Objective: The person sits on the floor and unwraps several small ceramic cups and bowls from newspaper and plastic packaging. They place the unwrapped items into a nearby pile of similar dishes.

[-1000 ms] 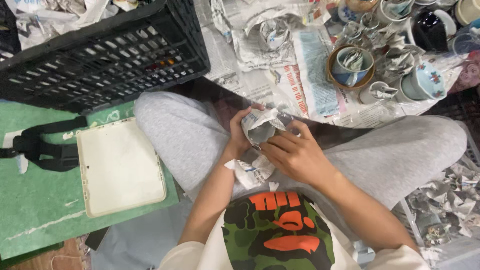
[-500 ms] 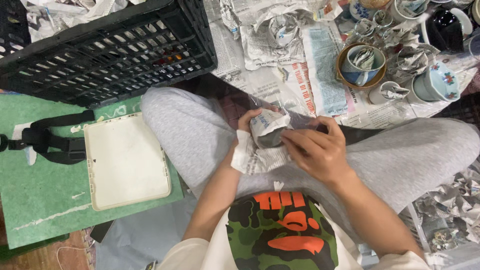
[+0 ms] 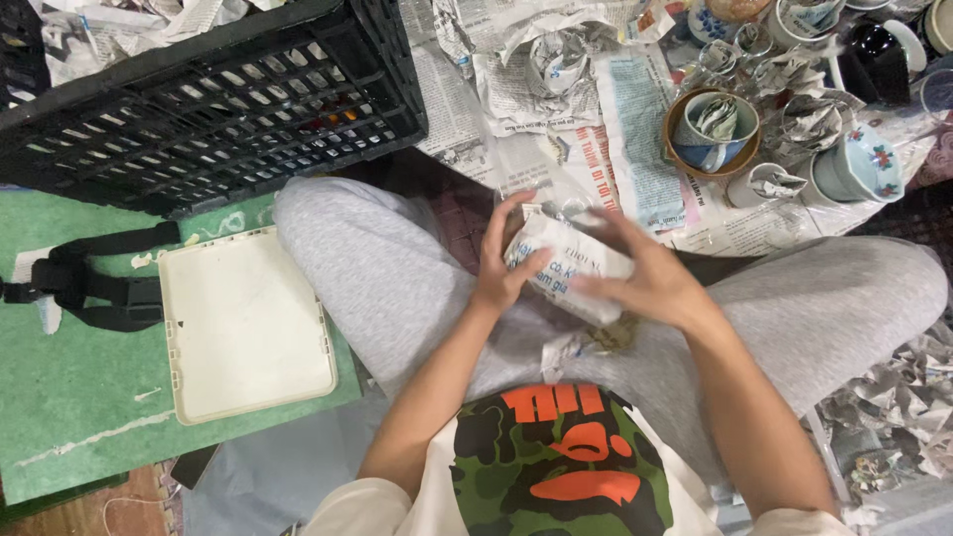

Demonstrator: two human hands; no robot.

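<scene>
Newspaper-wrapped bundle (image 3: 568,264) is sitting at the centre of the frame, above the lap of the person, who is wearing grey trousers (image 3: 387,288) and sitting cross-legged. Both hands are grasping it: the left hand (image 3: 504,260) is clasping its left end, with the thumb pressing on the front of the paper and the fingers curling behind, while the right hand (image 3: 650,283) is lying over its right side with the fingers spread across the wrapping. What is inside the paper is hidden. A crumpled scrap of paper (image 3: 571,347) is lying on the lap just below the bundle. At the upper left of the frame a black plastic crate (image 3: 208,99) is standing, tilted toward the camera, and below it a white plastic lid (image 3: 243,323) is lying flat on a green mat (image 3: 69,387), with a black strap (image 3: 84,283) just beside it at the left edge. Across the upper right, sheets of newspaper (image 3: 635,139) are covering the floor, and on them a brown bowl holding a blue-and-white cup (image 3: 711,134) stuffed with paper is standing near a pale cup with red flowers (image 3: 864,164) and several small paper-stuffed cups. At the lower right, crumpled newspaper (image 3: 893,407) is piling up beside the person's knee. A camouflage-patterned shirt (image 3: 556,467) with orange shapes is filling the bottom centre.
</scene>
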